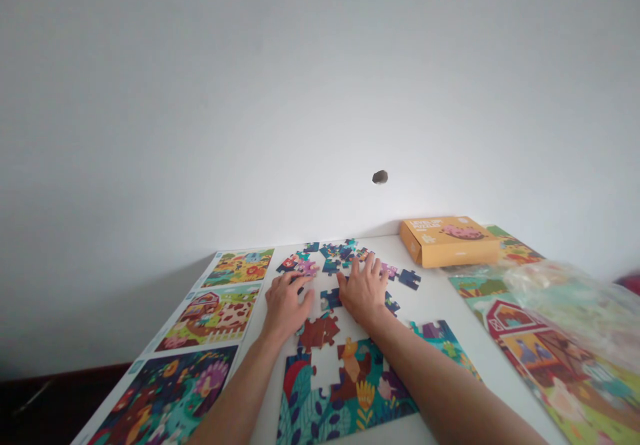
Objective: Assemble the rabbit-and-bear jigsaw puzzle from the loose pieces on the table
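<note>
Left hand (286, 303): laid flat and released on the desk (440, 298), fingertips at a purple piece (307, 268).
Right hand (363, 289): spread flat, nothing grasped, pressed over the loose pieces (340, 255).
Loose pieces: scattered at the far middle, beyond the half-built puzzle (360, 385).
Handling: judged light, thin, stiff card; best pinched at the edges.
</note>
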Demonstrator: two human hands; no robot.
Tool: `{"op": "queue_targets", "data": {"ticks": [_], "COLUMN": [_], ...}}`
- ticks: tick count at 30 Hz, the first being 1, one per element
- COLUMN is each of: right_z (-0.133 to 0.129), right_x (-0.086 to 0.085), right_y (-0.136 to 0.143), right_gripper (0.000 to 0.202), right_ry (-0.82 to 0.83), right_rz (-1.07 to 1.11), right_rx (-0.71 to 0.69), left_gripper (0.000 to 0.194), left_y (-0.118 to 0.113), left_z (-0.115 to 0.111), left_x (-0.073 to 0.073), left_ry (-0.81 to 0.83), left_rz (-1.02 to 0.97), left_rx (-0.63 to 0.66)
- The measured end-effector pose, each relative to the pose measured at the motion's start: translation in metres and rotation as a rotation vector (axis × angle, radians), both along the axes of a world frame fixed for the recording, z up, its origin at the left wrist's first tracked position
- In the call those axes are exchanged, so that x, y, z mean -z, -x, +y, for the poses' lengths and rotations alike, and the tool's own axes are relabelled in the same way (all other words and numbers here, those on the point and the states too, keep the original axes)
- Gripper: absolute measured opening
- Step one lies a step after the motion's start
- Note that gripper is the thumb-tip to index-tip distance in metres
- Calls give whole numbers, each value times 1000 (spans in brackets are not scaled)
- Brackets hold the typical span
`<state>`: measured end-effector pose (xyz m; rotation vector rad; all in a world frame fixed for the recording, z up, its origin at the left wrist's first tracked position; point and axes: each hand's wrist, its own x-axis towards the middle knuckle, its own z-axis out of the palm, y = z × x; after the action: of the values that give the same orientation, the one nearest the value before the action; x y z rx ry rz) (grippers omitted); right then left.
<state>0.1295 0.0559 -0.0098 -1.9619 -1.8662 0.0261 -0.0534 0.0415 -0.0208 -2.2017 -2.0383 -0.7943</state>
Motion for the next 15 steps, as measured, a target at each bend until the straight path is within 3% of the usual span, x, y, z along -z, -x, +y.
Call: {"op": "queue_targets", "data": {"ticks": [3, 9, 15], "right_z": [3, 0, -16], "right_x": [2, -10, -30], "right_y": [-2, -1, 10], "right_gripper": [63, 52, 57], "right_ry": [21, -15, 112], "right_rz": [13, 2, -27], "right_rx": [37, -166, -74], "left_gripper": [26, 25, 26], "left_y": [1, 0, -1], "left_z": [1, 0, -3], "left_x": [0, 2, -3], "left_ry": [-9, -6, 27], "left_rz": [-22, -12, -35], "left_rx": [-66, 70, 161]}}
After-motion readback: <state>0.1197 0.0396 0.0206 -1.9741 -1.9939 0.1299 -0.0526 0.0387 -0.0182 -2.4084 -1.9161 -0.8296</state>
